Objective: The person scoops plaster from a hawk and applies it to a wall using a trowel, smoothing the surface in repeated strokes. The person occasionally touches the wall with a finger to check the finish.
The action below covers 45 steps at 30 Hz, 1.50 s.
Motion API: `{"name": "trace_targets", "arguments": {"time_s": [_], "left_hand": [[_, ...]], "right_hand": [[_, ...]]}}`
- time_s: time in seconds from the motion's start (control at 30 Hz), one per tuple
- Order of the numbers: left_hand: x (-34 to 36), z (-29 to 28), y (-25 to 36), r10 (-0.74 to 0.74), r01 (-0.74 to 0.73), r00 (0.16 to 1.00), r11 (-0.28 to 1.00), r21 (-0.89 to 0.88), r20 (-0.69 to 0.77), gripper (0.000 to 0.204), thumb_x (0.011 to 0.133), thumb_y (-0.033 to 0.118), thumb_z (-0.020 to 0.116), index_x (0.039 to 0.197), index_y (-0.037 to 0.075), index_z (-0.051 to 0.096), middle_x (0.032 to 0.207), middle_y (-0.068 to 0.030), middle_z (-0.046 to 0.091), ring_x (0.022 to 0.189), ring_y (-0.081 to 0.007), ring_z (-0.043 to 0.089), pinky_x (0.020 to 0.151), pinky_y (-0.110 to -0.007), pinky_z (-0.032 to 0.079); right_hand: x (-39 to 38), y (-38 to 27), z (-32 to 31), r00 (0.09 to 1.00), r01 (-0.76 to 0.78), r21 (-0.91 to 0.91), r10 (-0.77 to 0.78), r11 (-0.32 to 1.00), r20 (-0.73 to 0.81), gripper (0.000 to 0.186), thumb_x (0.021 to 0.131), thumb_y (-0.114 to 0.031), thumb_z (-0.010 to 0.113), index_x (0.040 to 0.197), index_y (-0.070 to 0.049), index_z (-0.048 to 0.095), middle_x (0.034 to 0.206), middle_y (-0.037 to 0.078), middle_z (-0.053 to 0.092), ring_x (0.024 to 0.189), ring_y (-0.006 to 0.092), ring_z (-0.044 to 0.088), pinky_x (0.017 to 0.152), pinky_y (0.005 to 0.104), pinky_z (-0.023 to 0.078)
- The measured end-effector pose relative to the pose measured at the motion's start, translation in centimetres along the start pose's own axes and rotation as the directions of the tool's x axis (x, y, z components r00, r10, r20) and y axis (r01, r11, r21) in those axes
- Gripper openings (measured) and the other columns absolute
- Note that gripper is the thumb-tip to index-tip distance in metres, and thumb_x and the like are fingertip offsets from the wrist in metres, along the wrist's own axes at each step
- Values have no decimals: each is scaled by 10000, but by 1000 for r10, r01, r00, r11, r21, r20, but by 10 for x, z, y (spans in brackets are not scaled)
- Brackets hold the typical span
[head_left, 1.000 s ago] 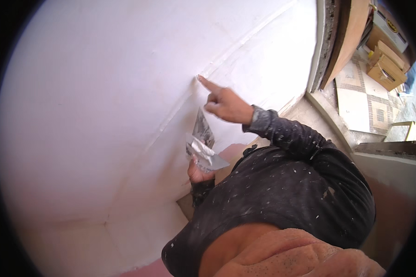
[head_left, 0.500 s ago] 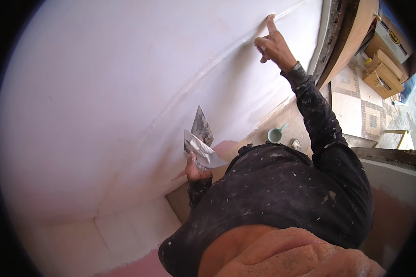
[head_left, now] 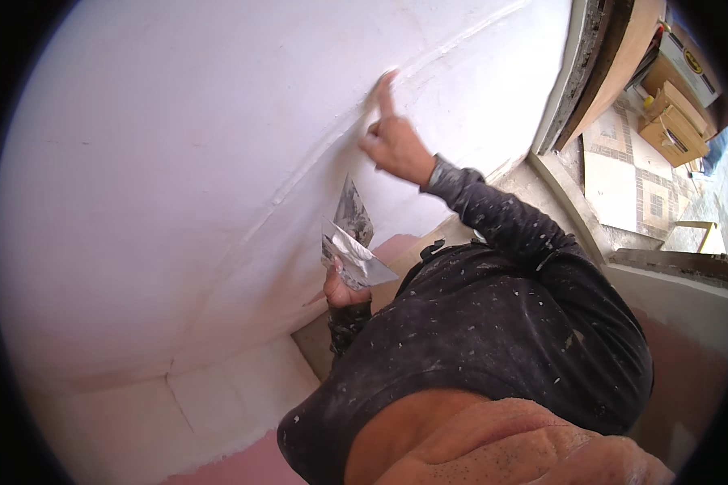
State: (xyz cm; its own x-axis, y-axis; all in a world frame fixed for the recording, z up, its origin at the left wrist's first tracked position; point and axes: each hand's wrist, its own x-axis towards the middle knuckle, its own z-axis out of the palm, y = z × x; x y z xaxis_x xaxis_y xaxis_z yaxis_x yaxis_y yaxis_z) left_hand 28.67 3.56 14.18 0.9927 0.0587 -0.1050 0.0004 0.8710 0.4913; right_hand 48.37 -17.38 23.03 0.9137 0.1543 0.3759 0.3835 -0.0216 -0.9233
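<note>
My right hand point(head_left: 397, 141) has its index finger stretched against a raised white seam point(head_left: 461, 42) on the white wall point(head_left: 178, 121), the other fingers curled and nothing held. My left hand point(head_left: 340, 287) is closed around two flat metal putty knives point(head_left: 348, 261), held low beside the wall, their blades fanned apart and smeared, one with white putty on it. Both sleeves are dark and flecked with white.
At the right a doorway with a dark frame point(head_left: 598, 56) shows cardboard boxes point(head_left: 671, 137) on a patterned tile floor point(head_left: 611, 182) and a low sill point(head_left: 671, 267). Pink paint point(head_left: 226, 465) covers the lower wall at the bottom.
My right hand swept up-right along the seam, then came back down-left, now a little above where it started. My left hand with the knives has shifted slightly upward.
</note>
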Motion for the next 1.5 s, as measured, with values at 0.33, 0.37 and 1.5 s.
{"name": "trace_targets", "arguments": {"time_s": [0.33, 0.37, 1.5], "left_hand": [[2, 5, -2, 0, 2, 1000, 998, 68, -23, 568, 904, 141, 595, 1408, 10, 368, 1389, -182, 480, 1218, -304, 518, 1034, -477, 418], [2, 3, -1, -25, 27, 999, 998, 49, -31, 567, 906, 141, 595, 1408, 9, 368, 1391, -182, 478, 1220, -304, 516, 1035, -477, 417], [60, 105, -52, -144, 212, 962, 930, -302, 233, 383, 951, 108, 534, 1316, 2, 484, 1421, -258, 416, 1345, -358, 394, 1118, -510, 366]], "right_hand": [[61, 81, -177, 928, 263, -598, -368, 757, -58, 381, 852, -106, 613, 1171, 42, 466, 648, 63, 587, 485, 113, 576, 583, 302, 582], [69, 74, -191, 935, 221, -604, -342, 765, -91, 477, 858, -121, 616, 1250, 64, 417, 653, 66, 575, 483, 119, 570, 552, 318, 581], [-102, -17, -66, 964, 146, -53, -130, 988, 230, 360, 822, -153, 762, 1145, -16, 682, 832, 132, 725, 608, 65, 536, 606, 258, 495]]}}
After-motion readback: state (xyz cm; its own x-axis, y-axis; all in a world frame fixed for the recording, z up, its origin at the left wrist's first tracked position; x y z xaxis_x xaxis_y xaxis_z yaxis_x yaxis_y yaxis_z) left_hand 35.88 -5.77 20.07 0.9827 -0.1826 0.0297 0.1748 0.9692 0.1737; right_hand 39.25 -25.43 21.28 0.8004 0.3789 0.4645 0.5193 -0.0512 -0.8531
